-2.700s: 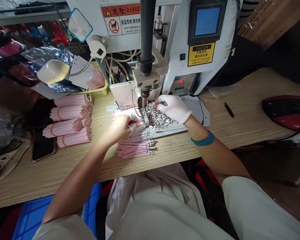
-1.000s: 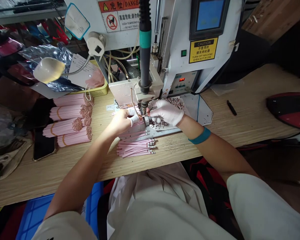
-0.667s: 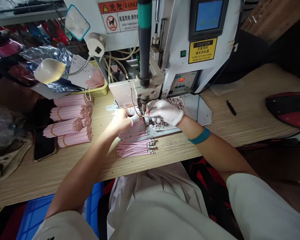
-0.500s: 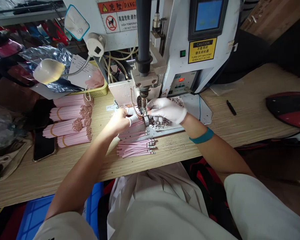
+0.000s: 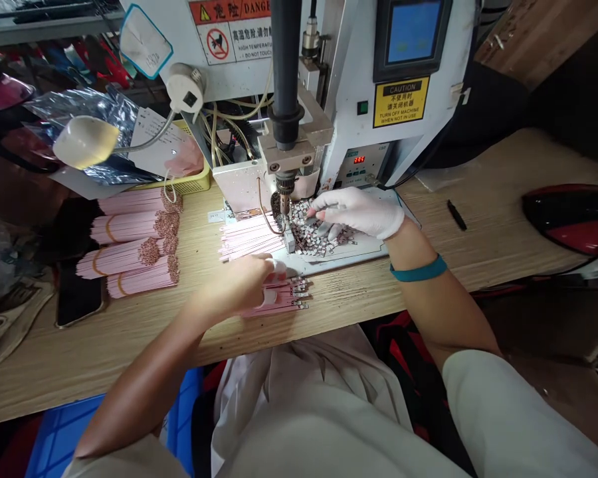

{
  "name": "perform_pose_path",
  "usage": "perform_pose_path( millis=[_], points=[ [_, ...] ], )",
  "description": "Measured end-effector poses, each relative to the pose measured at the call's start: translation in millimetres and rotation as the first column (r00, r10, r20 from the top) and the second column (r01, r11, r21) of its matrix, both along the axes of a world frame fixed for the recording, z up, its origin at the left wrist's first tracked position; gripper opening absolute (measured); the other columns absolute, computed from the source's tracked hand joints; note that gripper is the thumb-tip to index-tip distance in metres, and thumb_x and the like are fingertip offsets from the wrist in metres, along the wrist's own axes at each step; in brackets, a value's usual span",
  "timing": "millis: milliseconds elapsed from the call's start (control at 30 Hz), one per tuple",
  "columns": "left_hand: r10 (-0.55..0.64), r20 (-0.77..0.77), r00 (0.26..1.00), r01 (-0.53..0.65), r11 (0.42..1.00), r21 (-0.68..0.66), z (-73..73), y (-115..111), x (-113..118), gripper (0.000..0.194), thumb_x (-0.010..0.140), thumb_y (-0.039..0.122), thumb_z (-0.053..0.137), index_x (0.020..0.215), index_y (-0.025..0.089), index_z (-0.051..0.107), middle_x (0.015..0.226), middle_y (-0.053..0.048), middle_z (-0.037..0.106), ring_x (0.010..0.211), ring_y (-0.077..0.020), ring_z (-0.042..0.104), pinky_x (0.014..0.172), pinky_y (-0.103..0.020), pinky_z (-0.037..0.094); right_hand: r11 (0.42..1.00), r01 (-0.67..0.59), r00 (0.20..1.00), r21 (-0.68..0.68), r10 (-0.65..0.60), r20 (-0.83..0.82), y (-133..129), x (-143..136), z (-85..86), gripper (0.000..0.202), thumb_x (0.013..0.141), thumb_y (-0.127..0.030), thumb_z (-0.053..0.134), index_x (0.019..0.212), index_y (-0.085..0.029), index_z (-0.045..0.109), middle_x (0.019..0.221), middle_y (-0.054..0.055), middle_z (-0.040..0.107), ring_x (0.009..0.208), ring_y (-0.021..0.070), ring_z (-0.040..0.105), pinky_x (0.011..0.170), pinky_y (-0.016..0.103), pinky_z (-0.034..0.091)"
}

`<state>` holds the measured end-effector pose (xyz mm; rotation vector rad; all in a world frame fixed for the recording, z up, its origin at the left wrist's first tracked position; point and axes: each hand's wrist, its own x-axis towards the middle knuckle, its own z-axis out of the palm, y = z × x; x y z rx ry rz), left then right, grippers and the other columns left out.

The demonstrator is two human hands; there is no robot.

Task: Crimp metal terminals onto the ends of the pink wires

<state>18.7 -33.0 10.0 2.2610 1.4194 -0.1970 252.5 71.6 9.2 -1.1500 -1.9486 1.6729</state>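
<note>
My left hand (image 5: 244, 285), with white covers on its fingertips, is low over a pile of pink wires with small metal-and-white ends (image 5: 299, 292) near the table's front edge. Its covered tips are apart, with pink wires showing between and below them. My right hand (image 5: 356, 211), in a white glove with bare fingertips, hovers over a heap of small metal-and-white connectors (image 5: 316, 242). Thumb and forefinger come close together there; anything between them is too small to make out. Between the hands stands the soldering machine's tip (image 5: 284, 202), above a small metal block (image 5: 290, 240).
More loose pink wires (image 5: 246, 236) lie left of the tip. Banded wire bundles (image 5: 129, 226) and a phone (image 5: 81, 295) are farther left, before a yellow basket (image 5: 194, 182). A black pen (image 5: 456, 214) lies right. The machine's sign (image 5: 236, 33) warns of high temperature.
My left hand has moved from the machine tip down toward me, onto the wire pile. My right hand has drawn back to the right from the tip, over the connector heap.
</note>
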Motion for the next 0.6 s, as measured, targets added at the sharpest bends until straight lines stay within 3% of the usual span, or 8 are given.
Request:
perform_pose_path(
  millis=[133,233,333,433,500,600],
  points=[
    [0.026,-0.023,0.999,-0.027,0.999,-0.032,1.0,1.0,-1.7,0.022,0.072,0.016,0.053,0.087,0.019,0.070,0.077,-0.007,0.067,0.062,-0.0175,0.059,0.053,-0.025,0.037,0.989,-0.148,0.975,0.013,0.144,0.171,-0.6,8.4,2.0,0.025,0.083,-0.031,0.061,0.101,-0.016,0.067,0.084,0.007,0.067,0.055,0.0114,0.061,0.043,0.021,0.047],
    [0.160,0.081,0.984,-0.171,0.973,0.152,-4.7,14.1,-6.5,0.025,0.079,0.022,0.050,0.096,0.019,0.069,0.083,-0.007,0.067,0.070,-0.0183,0.061,0.062,-0.026,0.043,0.964,-0.086,0.966,0.251,0.020,0.256,0.7,1.1,-4.4,0.024,0.082,-0.029,0.058,0.098,-0.016,0.069,0.078,0.005,0.067,0.063,0.0141,0.062,0.052,0.024,0.048],
    [0.254,0.079,0.964,-0.265,0.883,0.387,-14.9,27.9,-9.1,0.027,0.077,0.017,0.049,0.097,0.015,0.068,0.093,-0.010,0.065,0.079,-0.0215,0.061,0.069,-0.029,0.046,0.820,-0.029,0.957,0.572,-0.141,0.252,2.3,-13.2,-13.8,0.018,0.080,-0.024,0.058,0.089,-0.018,0.072,0.085,0.003,0.069,0.079,0.0170,0.062,0.070,0.028,0.047],
    [0.277,0.066,0.959,-0.279,0.863,0.421,-23.7,35.9,-7.0,0.027,0.076,0.016,0.049,0.094,0.013,0.068,0.094,-0.012,0.065,0.080,-0.0233,0.062,0.070,-0.030,0.047,0.687,-0.082,0.939,0.722,-0.189,0.286,1.4,-27.2,-25.3,0.018,0.078,-0.018,0.057,0.086,-0.018,0.073,0.090,0.003,0.069,0.085,0.0192,0.060,0.076,0.030,0.043],
    [0.280,0.093,0.955,-0.294,0.869,0.399,-27.0,38.9,-5.3,0.025,0.075,0.016,0.049,0.089,0.013,0.069,0.092,-0.012,0.066,0.079,-0.0234,0.062,0.070,-0.030,0.047,0.640,-0.128,0.917,0.757,-0.214,0.336,0.2,-33.1,-32.2,0.019,0.078,-0.017,0.057,0.086,-0.018,0.073,0.090,0.005,0.068,0.082,0.0200,0.059,0.073,0.031,0.042],
    [0.262,0.145,0.954,-0.298,0.879,0.373,-28.0,41.9,-5.7,0.024,0.073,0.013,0.047,0.083,0.014,0.069,0.087,-0.010,0.068,0.078,-0.0230,0.062,0.069,-0.029,0.046,0.625,-0.119,0.913,0.771,-0.236,0.333,-0.8,-35.0,-36.0,0.015,0.079,-0.018,0.058,0.083,-0.017,0.072,0.089,0.006,0.065,0.079,0.0196,0.057,0.070,0.031,0.041]
  ],
)
